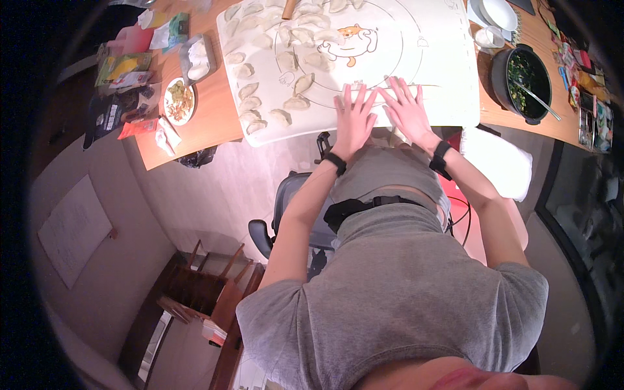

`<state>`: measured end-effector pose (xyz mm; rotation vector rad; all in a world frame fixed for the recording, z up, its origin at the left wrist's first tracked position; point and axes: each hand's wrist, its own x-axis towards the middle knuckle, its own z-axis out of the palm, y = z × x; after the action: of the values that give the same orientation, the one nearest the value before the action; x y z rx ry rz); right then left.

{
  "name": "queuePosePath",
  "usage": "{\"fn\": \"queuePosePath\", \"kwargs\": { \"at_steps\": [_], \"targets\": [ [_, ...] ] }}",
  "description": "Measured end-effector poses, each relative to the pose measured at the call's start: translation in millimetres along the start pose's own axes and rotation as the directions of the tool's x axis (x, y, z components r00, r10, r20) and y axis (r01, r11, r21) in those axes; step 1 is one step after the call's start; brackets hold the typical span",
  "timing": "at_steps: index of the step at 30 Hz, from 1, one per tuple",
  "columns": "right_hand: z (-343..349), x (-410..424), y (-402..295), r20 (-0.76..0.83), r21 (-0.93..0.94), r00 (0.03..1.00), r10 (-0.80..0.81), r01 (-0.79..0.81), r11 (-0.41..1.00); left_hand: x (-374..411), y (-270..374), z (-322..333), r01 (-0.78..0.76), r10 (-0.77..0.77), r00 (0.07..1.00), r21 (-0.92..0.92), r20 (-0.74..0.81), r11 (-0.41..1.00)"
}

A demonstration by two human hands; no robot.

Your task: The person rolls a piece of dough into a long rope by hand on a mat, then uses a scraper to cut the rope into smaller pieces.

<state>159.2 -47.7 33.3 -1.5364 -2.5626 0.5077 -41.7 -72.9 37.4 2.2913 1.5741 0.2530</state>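
My left hand (pixel 355 118) lies palm down near the front edge of a white silicone kneading mat (pixel 443 53), its fingers spread. Beside it, my right hand (pixel 408 111) is also flat with fingers apart. A pale strip that looks like a dough rope (pixel 430 92) runs under the fingers of both hands; much of it is hidden by them. Rows of uncooked dumplings (pixel 286 61) cover the left part of the mat, the closest to my left hand being a folded dumpling (pixel 296 102). A wooden rolling pin (pixel 289 9) lies among them at the far side.
At right stands a dark pot (pixel 497 80) of chopped green filling with a metal utensil, near a small glass bowl (pixel 489 37) and white plates (pixel 499 13). Leftward are a plate of food (pixel 179 101), a container with white pieces (pixel 198 57) and several packets. An office chair (pixel 297 204) stands below.
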Motion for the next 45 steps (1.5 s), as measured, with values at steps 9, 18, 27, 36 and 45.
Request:
{"fn": "queuePosePath", "kwargs": {
  "at_steps": [9, 18, 27, 36, 45],
  "targets": [
    [-26, -26, 88, -0.109, -0.029, 0.992, 0.069, -0.073, 0.997, 31, 1, 13, -0.076, 0.036, 0.965, -0.146, -0.260, 0.986],
    [-26, -25, 108, -0.026, 0.078, 0.999, 0.036, -0.034, 0.996, 29, -33, 13, 0.013, -0.017, 0.991, -0.034, -0.132, 0.999],
    [-29, -22, 134, 0.032, 0.641, 0.960, 0.277, -0.232, 0.731, 10, -36, -11, 0.255, -0.279, 0.960, -0.390, -0.005, 0.885],
    [-72, -18, 146, 0.300, 0.660, 0.856, 0.420, -0.505, 0.557, 13, -42, -49, 0.435, -0.424, 0.898, -0.376, 0.115, 0.818],
    [-6, 20, 73, -0.184, -0.036, 0.976, 0.118, -0.127, 0.991, 88, 63, 42, 0.034, -0.045, 0.988, -0.078, -0.149, 0.996]
  ]
}}
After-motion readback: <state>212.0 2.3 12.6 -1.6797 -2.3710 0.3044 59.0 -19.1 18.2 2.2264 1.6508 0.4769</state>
